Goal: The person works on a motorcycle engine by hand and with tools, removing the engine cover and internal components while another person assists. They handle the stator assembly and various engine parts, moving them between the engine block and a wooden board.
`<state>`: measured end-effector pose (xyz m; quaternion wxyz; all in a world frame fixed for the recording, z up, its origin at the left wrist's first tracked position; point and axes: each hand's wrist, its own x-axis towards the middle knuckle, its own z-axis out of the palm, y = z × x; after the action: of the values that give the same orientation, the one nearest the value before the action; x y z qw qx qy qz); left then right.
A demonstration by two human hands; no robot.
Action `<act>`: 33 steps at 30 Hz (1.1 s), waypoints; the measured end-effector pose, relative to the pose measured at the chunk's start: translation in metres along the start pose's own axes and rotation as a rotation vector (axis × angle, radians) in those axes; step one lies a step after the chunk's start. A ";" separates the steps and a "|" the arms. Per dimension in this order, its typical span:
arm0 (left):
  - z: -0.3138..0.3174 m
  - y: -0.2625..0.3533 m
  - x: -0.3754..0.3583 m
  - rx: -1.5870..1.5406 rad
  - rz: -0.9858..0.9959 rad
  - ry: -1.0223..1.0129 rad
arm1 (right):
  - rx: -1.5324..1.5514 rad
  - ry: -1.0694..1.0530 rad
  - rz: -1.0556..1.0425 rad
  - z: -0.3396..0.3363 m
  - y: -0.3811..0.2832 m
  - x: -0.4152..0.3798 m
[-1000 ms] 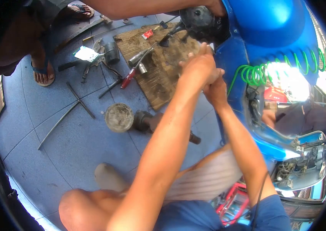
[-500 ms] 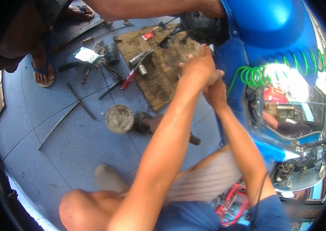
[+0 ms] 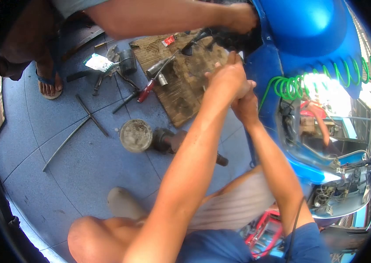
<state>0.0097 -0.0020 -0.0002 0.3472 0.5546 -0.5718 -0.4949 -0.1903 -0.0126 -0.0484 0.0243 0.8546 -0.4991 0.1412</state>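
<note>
**Both hands clasped at the blue scooter's front panel**

Your left hand (image 3: 226, 78) sits on top of your right hand (image 3: 244, 105) in the upper middle of the frame, pressed together against the edge of the glossy blue plastic scooter body (image 3: 308, 30). The fingers of both are curled in tight, but whatever they close on is hidden between them, so what you hold cannot be told from here. Just above them, a co-worker's hand (image 3: 238, 17) reaches in from the upper left and steadies a dark, grimy round part (image 3: 229, 39) at the panel's edge.

To work well here, keep your wrists in line with your forearms and pull or push along the panel edge, not across it, so the plastic does not crack. Agree the direction of force with the other person, as their fingers lie very near yours.

A coiled green air hose (image 3: 326, 76) hangs to the right of your hands; keep your elbow out of it. On the blue tiled floor (image 3: 62, 149), left of your arms, lie a worn brown cardboard sheet (image 3: 176, 83), a red-handled screwdriver (image 3: 146, 90), a long cross-shaped metal wrench (image 3: 78, 129) and a dusty round metal can (image 3: 135, 134), all within reach but well apart from your grip.
</note>
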 end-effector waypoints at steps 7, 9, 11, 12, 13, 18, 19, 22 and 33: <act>0.001 -0.002 0.002 -0.025 -0.020 -0.027 | 0.030 0.051 -0.082 0.001 0.000 0.001; 0.002 -0.001 0.002 -0.021 -0.013 -0.012 | 0.035 0.055 -0.097 -0.001 -0.002 0.002; 0.003 -0.002 0.003 -0.025 -0.012 -0.012 | 0.031 0.016 -0.148 -0.004 -0.005 0.003; 0.003 -0.002 0.003 -0.027 -0.011 -0.013 | 0.031 0.015 -0.148 -0.003 -0.004 0.003; 0.003 -0.002 0.003 -0.028 -0.011 -0.014 | 0.016 0.035 -0.137 -0.001 -0.002 0.003; 0.002 -0.001 0.003 -0.029 -0.011 -0.015 | 0.011 0.065 -0.108 -0.002 -0.005 0.003; 0.002 -0.001 0.003 -0.030 -0.011 -0.015 | 0.008 0.057 -0.096 -0.002 -0.006 0.003; 0.003 -0.001 0.003 -0.019 -0.014 -0.017 | 0.017 0.035 -0.107 -0.003 -0.005 0.003; 0.002 -0.001 0.002 -0.017 -0.015 -0.022 | 0.010 0.001 -0.110 -0.003 -0.005 0.003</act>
<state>0.0075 -0.0037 -0.0025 0.3420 0.5502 -0.5672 -0.5085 -0.1853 -0.0118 -0.0443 0.0280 0.8809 -0.4506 0.1423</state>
